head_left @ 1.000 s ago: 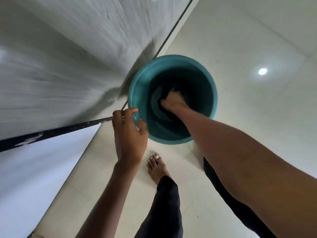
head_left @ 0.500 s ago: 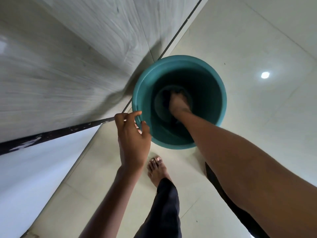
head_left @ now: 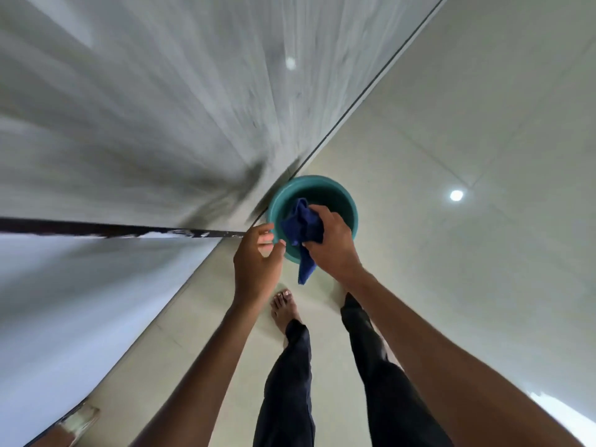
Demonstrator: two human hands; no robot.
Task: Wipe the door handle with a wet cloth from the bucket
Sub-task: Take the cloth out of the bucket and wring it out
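A teal bucket [head_left: 346, 201] stands on the pale floor against the wall. Above its rim my right hand [head_left: 332, 245] is shut on a dark blue cloth [head_left: 303, 230], and one end of the cloth hangs down past the bucket's near edge. My left hand [head_left: 256, 262] hovers just left of the cloth with its fingers curled and apart, holding nothing. No door handle is in view.
A grey streaked wall or door surface [head_left: 145, 108] fills the left, with a dark horizontal strip [head_left: 96, 229] across it. The tiled floor [head_left: 467, 269] stretches to the right. My bare foot [head_left: 285, 309] and dark trouser legs stand just before the bucket.
My right hand has come up out of the bucket with the blue cloth in it. My head has risen, so the bucket looks smaller. My left hand has left the rim.
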